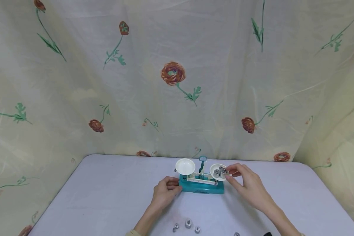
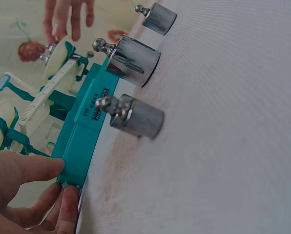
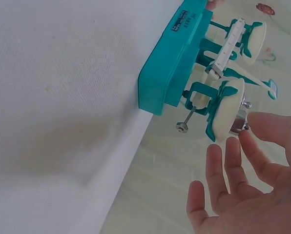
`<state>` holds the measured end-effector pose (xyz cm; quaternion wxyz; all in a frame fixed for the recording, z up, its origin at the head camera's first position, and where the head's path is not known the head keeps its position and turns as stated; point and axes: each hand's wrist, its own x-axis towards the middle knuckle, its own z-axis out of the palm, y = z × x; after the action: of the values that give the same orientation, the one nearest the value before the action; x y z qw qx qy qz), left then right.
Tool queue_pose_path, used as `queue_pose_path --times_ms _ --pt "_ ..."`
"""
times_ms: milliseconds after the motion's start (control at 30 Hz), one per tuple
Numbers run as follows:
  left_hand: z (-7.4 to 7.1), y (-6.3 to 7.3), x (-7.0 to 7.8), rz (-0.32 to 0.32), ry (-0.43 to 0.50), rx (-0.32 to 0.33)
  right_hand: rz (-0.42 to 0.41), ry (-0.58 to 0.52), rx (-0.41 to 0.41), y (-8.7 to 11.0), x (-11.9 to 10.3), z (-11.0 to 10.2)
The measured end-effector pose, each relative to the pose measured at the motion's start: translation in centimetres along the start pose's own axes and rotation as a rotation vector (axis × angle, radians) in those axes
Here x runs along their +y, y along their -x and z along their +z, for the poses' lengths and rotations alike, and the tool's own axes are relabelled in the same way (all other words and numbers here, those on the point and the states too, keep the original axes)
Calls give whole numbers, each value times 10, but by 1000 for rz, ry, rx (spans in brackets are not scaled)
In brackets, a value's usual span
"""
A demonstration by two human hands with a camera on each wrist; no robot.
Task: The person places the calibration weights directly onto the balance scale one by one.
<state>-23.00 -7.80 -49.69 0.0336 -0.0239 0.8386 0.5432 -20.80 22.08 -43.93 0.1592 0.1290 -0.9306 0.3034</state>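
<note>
A teal balance scale [image 1: 202, 188] with two white pans stands on the table. My left hand [image 1: 164, 192] grips the left end of its base, thumb in front and fingers at the end face. Over at the right pan [image 1: 213, 169], my right hand [image 1: 247, 184] pinches a metal weight [image 3: 239, 122] by its knob between thumb and index finger; the other fingers are spread. More metal weights [image 1: 217, 172] stand grouped in that pan. The left pan [image 1: 185, 167] holds nothing and sits higher than the right one in the head view.
Several knobbed metal weights [image 1: 188, 224] stand on the white tabletop [image 1: 112, 196] in front of the scale. Another weight [image 1: 237, 234] shows at the bottom edge, near a dark object [image 1: 267, 234]. A flowered curtain [image 1: 129, 98] hangs behind the table and along its sides.
</note>
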Motion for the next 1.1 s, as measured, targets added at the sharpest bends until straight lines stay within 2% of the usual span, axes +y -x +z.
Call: queue_pose_path --times_ms 300,433,767,867,1100 --pt "1 1 -1 8 6 -4 79 -23 -45 2 0 -6" --pt "1 1 -1 12 8 -1 79 -49 -94 3 2 -12" --pt "1 0 0 -2 6 0 -63 -214 -429 5 15 -29" --pt "0 0 -1 -1 10 -3 -79 -230 -479 6 17 -30" --pt "0 0 -2 5 6 -2 -170 -270 -537 8 24 -27"
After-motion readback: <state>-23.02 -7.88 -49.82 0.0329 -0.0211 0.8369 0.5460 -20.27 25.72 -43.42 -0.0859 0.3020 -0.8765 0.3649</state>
